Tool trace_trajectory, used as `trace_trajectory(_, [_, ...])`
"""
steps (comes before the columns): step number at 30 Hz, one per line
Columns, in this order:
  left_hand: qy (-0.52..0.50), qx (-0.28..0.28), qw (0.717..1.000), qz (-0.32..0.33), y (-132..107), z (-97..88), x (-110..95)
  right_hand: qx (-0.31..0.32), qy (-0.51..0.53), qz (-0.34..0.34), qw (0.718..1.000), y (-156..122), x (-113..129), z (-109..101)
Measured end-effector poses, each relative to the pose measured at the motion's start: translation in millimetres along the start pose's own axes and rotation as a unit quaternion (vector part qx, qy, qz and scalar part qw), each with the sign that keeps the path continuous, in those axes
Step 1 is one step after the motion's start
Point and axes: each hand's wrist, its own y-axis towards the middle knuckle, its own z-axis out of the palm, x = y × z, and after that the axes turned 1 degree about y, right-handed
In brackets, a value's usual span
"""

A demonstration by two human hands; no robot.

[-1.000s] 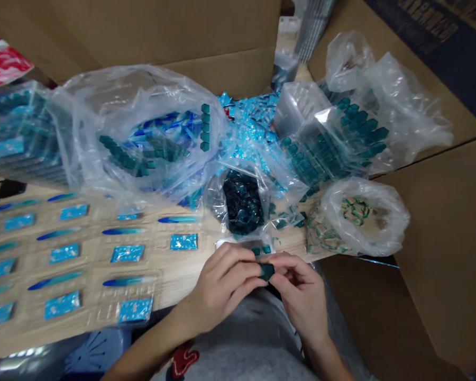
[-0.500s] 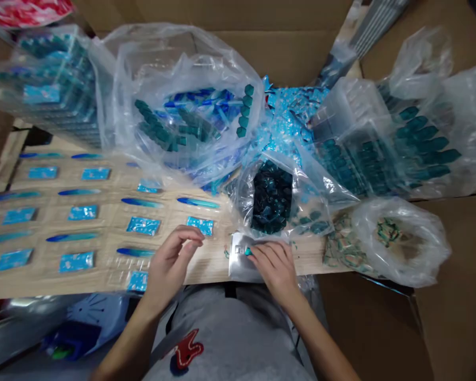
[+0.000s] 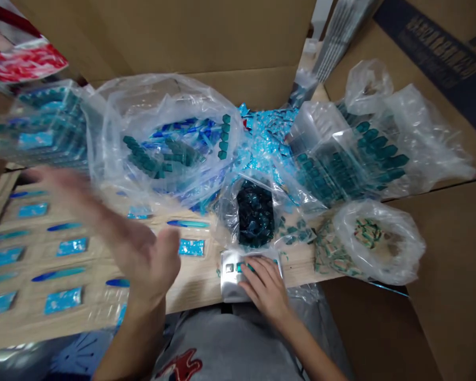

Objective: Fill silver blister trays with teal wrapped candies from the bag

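My left hand (image 3: 130, 238) is raised over the left half of the table, smeared by motion, its fingers stretched out towards the upper left and the thumb apart. Nothing shows in it. My right hand (image 3: 265, 286) lies with extended fingers on a silver metal block (image 3: 230, 290) at the table's front edge. A square slot shows at the block's left end, and small teal pieces (image 3: 240, 268) show at the fingertips. Behind the block sits a clear bag of dark teal pieces (image 3: 255, 214). Clear trays holding blue pens (image 3: 188, 224) and blue printed packets (image 3: 191, 247) cover the left side.
Stacked filled trays (image 3: 43, 127) stand at the far left. A large clear bag (image 3: 115, 159) holds blue and teal parts. Blue packets (image 3: 267, 129) are heaped at the back. On the right are clear trays (image 3: 321, 127) and an open bag of small pieces (image 3: 400, 243). Cardboard walls (image 3: 174, 37) enclose the table.
My left hand has risen and swung left, its curled fingers now stretched out. My right hand stays at the metal block, its fingers now flatter across it. The head view has shifted.
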Motion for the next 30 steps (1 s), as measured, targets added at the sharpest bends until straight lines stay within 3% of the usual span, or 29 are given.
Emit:
trace_trajectory(3, [-0.138,-0.16,0.972,0.101,9,-2.6,-17,-0.042,0.053,0.057,0.996,-3,-1,-19])
trace_trajectory(4, [-0.176,-0.17,0.957,0.159,12,-0.3,-25,-0.055,0.071,0.074,0.993,-3,-1,-24])
trace_trajectory(6, [-0.174,-0.086,0.949,0.248,23,8.3,-44,-0.077,0.096,0.099,0.987,-3,0,-32])
trace_trajectory(8, [-0.104,0.022,0.962,0.252,35,19.8,-59,-0.091,0.107,0.116,0.983,-2,2,-35])
trace_trajectory(10, [-0.066,0.062,0.97,0.227,45,30.3,-71,-0.095,0.115,0.123,0.981,-2,3,-36])
trace_trajectory(16, [-0.078,0.06,0.975,0.198,57,41.9,-89,-0.086,0.119,0.125,0.981,0,0,-37])
trace_trajectory(22, [-0.206,0.045,0.964,0.163,64,39.1,-62,-0.102,0.121,0.144,0.977,0,-6,-49])
trace_trajectory(24, [-0.351,0.03,0.929,0.116,62,36.7,-50,-0.12,0.149,0.178,0.965,2,-6,-54])
trace_trajectory(25, [-0.442,0.028,0.892,0.088,60,35.0,-46,-0.13,0.169,0.202,0.956,5,-6,-56])
trace_trajectory(28, [-0.667,0.051,0.743,0.019,50,27.0,-42,-0.151,0.246,0.282,0.915,22,-5,-58])
trace_trajectory(30, [-0.727,0.054,0.684,-0.015,41,19.2,-46,-0.145,0.309,0.313,0.886,40,-3,-56])
